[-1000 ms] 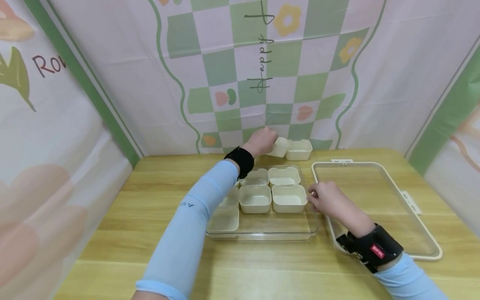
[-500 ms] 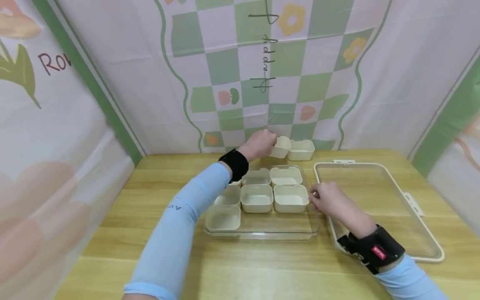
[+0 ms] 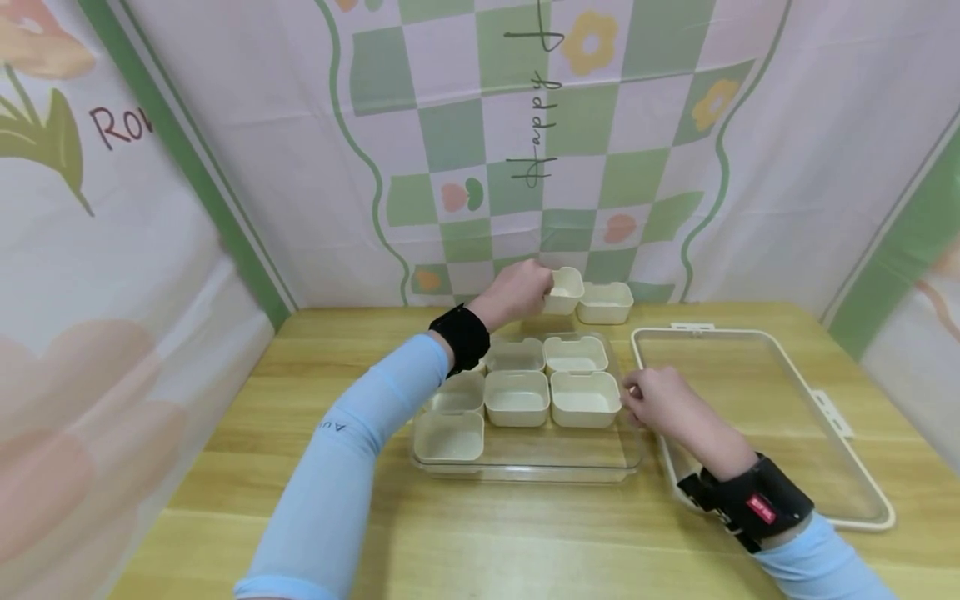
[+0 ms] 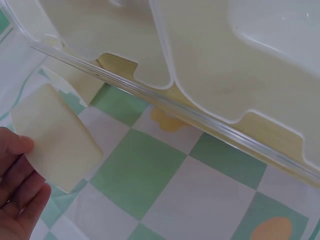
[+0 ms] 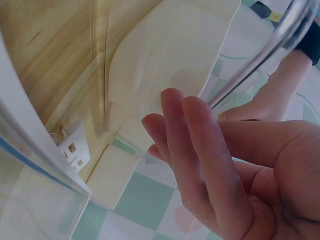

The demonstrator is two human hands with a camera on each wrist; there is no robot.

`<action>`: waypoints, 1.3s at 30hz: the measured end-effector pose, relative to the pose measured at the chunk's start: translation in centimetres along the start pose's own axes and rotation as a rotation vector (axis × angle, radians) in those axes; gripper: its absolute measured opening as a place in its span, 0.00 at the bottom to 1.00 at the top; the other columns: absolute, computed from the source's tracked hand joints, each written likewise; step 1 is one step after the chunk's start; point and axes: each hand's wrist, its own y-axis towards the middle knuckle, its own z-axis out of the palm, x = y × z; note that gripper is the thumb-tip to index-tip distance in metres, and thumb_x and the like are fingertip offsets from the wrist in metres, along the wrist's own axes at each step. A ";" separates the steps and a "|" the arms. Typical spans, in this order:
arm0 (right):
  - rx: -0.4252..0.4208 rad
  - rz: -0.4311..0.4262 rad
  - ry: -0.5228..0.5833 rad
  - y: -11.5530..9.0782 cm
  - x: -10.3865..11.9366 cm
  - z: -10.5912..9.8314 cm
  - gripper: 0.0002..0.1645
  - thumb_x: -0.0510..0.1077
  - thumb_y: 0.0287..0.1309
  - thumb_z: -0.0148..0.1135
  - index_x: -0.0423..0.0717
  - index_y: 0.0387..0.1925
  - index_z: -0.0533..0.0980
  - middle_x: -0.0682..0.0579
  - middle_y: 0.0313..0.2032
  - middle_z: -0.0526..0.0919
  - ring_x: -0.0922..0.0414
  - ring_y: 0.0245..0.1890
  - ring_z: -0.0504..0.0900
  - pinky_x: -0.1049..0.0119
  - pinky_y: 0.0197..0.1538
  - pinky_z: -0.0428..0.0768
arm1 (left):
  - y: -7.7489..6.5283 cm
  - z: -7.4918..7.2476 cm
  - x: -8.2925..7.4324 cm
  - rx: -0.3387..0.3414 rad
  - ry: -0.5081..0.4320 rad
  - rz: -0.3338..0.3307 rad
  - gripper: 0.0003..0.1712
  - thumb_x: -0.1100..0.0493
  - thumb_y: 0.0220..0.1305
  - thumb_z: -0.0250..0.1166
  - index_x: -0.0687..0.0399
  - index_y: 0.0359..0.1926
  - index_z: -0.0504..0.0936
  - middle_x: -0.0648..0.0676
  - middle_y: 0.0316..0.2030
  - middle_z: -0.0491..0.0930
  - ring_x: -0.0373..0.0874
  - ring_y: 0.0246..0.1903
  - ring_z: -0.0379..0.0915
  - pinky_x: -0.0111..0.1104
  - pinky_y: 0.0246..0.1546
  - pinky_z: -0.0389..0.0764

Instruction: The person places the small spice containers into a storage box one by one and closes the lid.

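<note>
At the back of the wooden table (image 3: 525, 542) in the head view, the left hand (image 3: 517, 292) has a small cream box (image 3: 567, 293) pinched by its left side. The box sits just right of those fingers, looks raised a little, and is right beside another box (image 3: 605, 303).

Here's what matters imo: the clear tray (image 3: 525, 475) is on the person's side of the held box, so the way between them runs back toward the person. The left hand is clearly nearer that box than the right hand (image 3: 663, 400). I count at least 6 boxes (image 3: 517, 400) in the tray, and its front row shows just 1, at the left corner. The lid (image 3: 757, 417) lies flat to the right.

Left wrist view: thumb and fingers clamp a long edge of the face I can see, its long axis slanting across the fingertips. There's a gap between box and tray rim.

Right wrist view: fingers loosely curled next to the tray wall, nothing in them that I can see. Can't tell if they touch it.
</note>
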 end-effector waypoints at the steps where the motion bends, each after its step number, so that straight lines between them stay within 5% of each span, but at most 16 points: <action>1: 0.002 0.003 0.005 0.0 0.0 0.0 0.07 0.34 0.58 0.56 0.38 0.27 0.78 0.57 0.13 0.75 0.63 0.14 0.71 0.71 0.19 0.71 | -0.1 0.0 0.0 -0.009 0.004 0.000 0.19 0.74 0.47 0.49 0.50 0.14 0.53 0.47 0.17 0.49 0.39 0.19 0.45 0.27 0.18 0.49; 7: 0.008 0.016 0.033 -0.1 -0.1 0.1 0.06 0.34 0.58 0.56 0.35 0.30 0.78 0.53 0.14 0.78 0.63 0.14 0.72 0.71 0.19 0.72 | -1.0 -0.5 -0.6 -0.040 0.009 -0.008 0.19 0.73 0.47 0.50 0.50 0.14 0.53 0.47 0.17 0.48 0.39 0.20 0.46 0.27 0.19 0.49; 18: 0.016 0.022 0.050 -0.1 -0.1 0.2 0.07 0.33 0.58 0.56 0.33 0.32 0.79 0.52 0.15 0.78 0.63 0.15 0.73 0.71 0.19 0.73 | -3.4 -1.0 -1.4 -0.081 0.024 0.059 0.16 0.71 0.51 0.51 0.49 0.15 0.62 0.48 0.21 0.62 0.40 0.27 0.56 0.28 0.25 0.57; 39: -0.031 -0.031 0.003 0.0 -0.1 0.2 0.07 0.34 0.57 0.56 0.36 0.27 0.78 0.56 0.12 0.76 0.65 0.14 0.71 0.72 0.19 0.71 | -8.0 -2.1 -2.4 -0.147 0.054 0.181 0.17 0.70 0.50 0.52 0.48 0.13 0.63 0.47 0.19 0.56 0.38 0.24 0.50 0.26 0.21 0.51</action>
